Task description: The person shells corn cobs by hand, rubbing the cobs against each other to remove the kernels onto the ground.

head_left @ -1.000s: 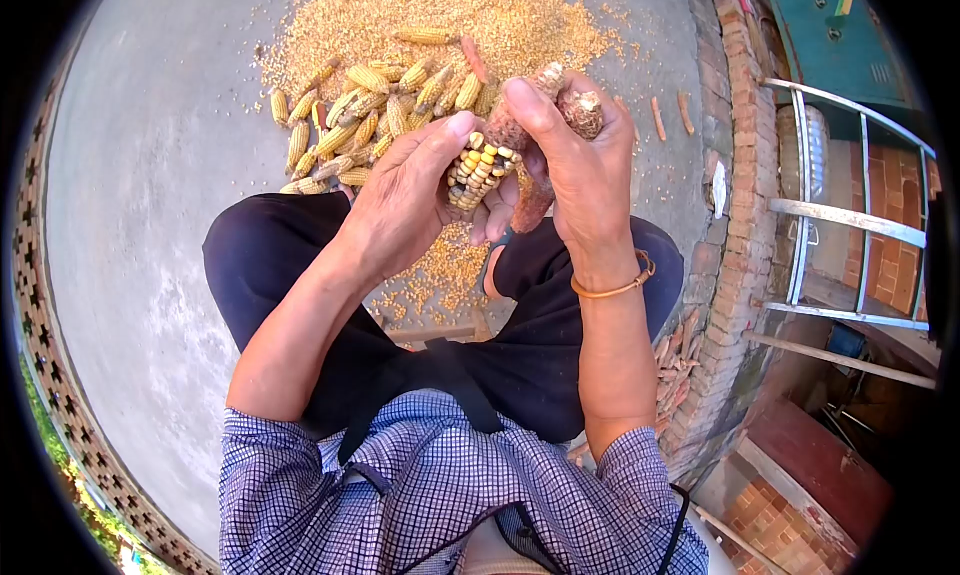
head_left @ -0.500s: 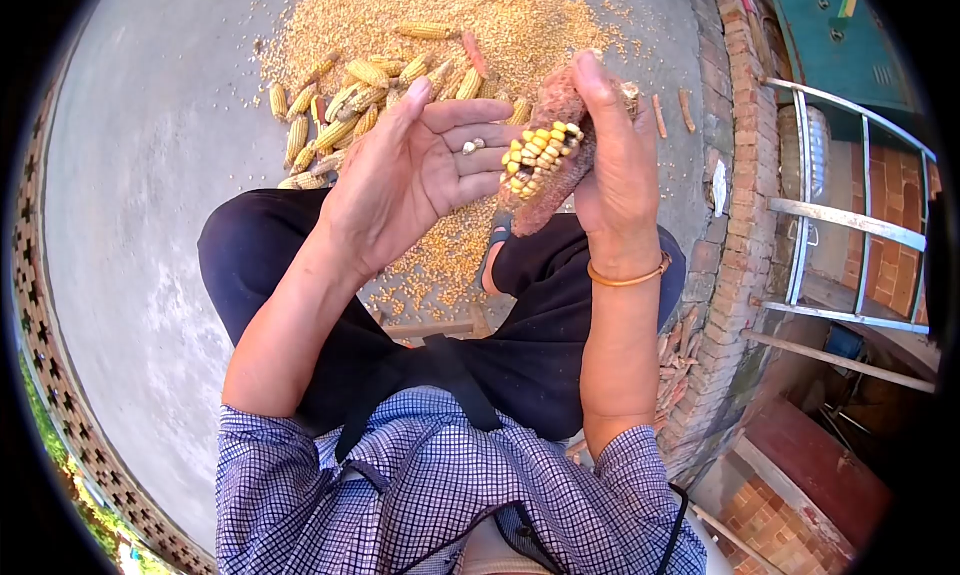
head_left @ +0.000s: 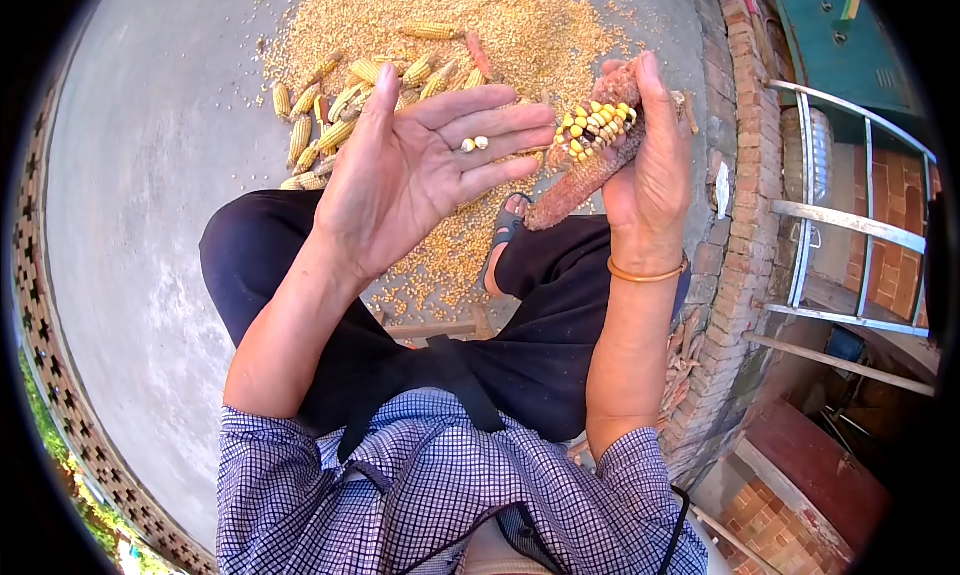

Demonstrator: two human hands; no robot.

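At nine to eight o'clock, along the far edge, curves a pierced brick wall (head_left: 65, 385), with grey concrete floor (head_left: 140, 225) inside it. At ten to eleven o'clock lie yellow corn ears (head_left: 300, 140), piled loosely against one another. In front of them, at eleven o'clock, the left hand (head_left: 415, 175) lies palm up, thumb raised and fingers stretched out flat, gripping nothing; two loose kernels (head_left: 481, 143) rest on the fingers. Beyond, at twelve o'clock, spreads a heap of shelled corn kernels (head_left: 500, 25), with a single ear (head_left: 430, 31) lying on its near side. Nearer the centre, more kernels are strewn on the floor between the dark trousers (head_left: 270, 255), beside a sandalled foot (head_left: 500, 235). The checked shirt (head_left: 430, 455) fills six o'clock.

At one o'clock is the partly shelled corn ear (head_left: 597, 125), its remaining patch of kernels facing the left fingertips; whether they touch, I cannot tell. The right hand (head_left: 645, 165) closes around it together with reddish bare cob (head_left: 575, 193), thumb on the near side, the other fingers mostly hidden behind. An orange-brown bracelet (head_left: 648, 275) circles that wrist. Stripped cobs (head_left: 682, 360) lie at four o'clock, next to a low brick wall (head_left: 735, 245). Past that, a pale metal railing (head_left: 850, 222) stands at three o'clock, below a teal metal panel (head_left: 815, 50) at two.
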